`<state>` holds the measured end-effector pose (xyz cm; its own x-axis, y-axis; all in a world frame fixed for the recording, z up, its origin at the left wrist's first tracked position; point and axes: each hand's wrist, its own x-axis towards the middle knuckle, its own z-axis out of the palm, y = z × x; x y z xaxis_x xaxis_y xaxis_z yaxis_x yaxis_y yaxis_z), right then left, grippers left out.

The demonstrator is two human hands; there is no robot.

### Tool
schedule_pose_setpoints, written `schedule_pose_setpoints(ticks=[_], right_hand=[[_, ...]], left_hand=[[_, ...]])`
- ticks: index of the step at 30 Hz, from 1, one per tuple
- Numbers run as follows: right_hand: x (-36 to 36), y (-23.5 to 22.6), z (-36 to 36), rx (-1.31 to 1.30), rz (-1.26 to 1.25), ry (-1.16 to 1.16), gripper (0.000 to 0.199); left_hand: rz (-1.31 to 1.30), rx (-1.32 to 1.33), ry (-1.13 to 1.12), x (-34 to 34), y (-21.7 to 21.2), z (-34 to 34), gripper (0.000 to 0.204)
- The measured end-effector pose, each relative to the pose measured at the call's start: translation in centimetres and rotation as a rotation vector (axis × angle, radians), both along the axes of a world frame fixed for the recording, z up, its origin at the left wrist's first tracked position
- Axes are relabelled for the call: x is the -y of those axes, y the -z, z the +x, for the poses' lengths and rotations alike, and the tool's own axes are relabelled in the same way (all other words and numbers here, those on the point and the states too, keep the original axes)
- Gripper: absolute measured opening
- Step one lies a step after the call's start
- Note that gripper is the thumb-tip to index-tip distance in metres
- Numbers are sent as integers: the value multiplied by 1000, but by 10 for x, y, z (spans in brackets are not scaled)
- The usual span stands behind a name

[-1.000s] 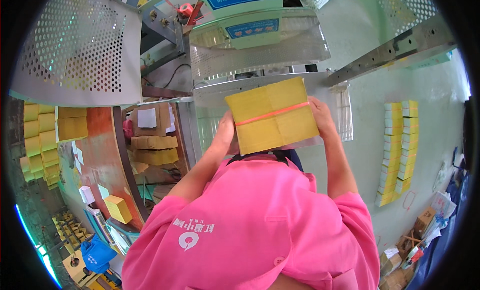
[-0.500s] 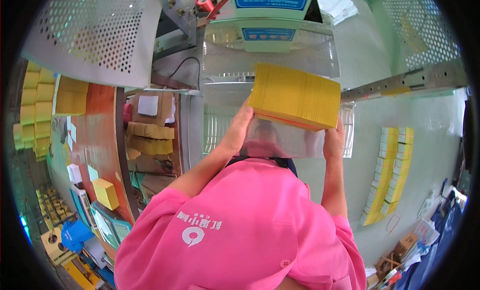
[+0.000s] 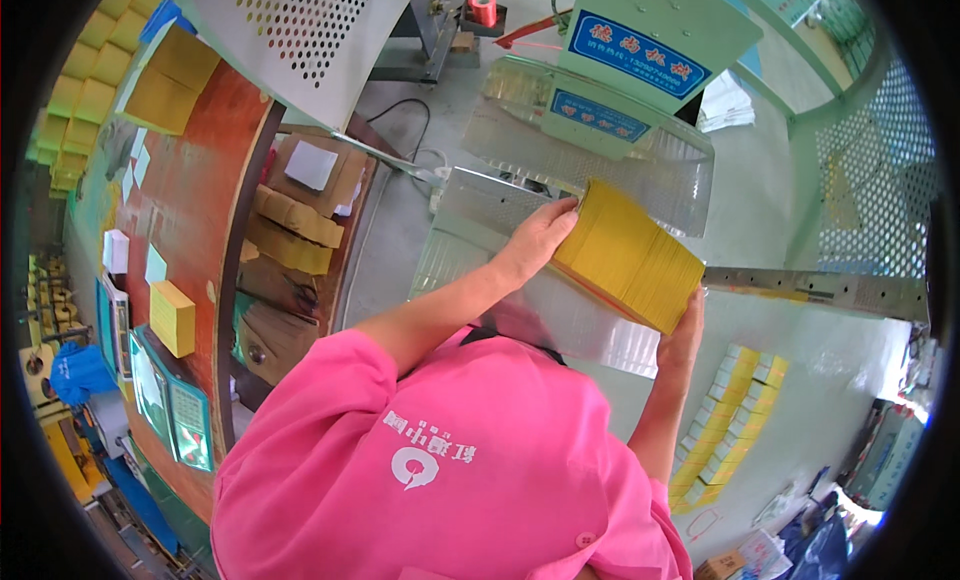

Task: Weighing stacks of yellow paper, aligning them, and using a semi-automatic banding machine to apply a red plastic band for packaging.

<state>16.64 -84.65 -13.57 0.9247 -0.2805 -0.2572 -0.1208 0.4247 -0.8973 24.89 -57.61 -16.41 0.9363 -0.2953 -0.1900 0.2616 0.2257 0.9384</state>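
Between my two hands is a thick stack of yellow paper sheets [image 3: 630, 260], held on edge in one long block and slanting down toward the right. My left hand [image 3: 540, 242] is closed on its left end, the fingers partly behind the sheets. At the lower right end, my right hand [image 3: 682, 335] presses against the block, its fingertips mostly hidden. The stack is above a shiny metal plate [image 3: 470, 210] of the pale green machine [image 3: 660, 5]; whether it touches the plate I cannot tell.
Perforated guards [image 3: 300, 25] flank the machine, and a metal rail [image 3: 820, 286] juts in at right. Left is a red-brown table [image 3: 190, 210] with a yellow paper block [image 3: 172, 320]. Yellow-and-white bundles [image 3: 730, 420] line the floor at right. A pink-red spool [image 3: 484, 10] sits beyond.
The whole view has turned, so the machine and table appear tilted. In the picture the stack is lower and farther right, slanting more steeply. Both hands keep hold of it.
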Motion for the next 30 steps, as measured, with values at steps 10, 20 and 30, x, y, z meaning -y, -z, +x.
schedule_pose_setpoints(ticks=[10,20,30], right_hand=[[0,-18,6,-63,-468,-126,42],[7,-9,7,-122,-133,-73,54],[1,-9,2,-131,-107,32,46]], left_hand=[[81,-92,15,-5,-8,-1,41],[11,-12,-81,-3,-5,-2,41],[484,114,208,-22,-31,30,40]])
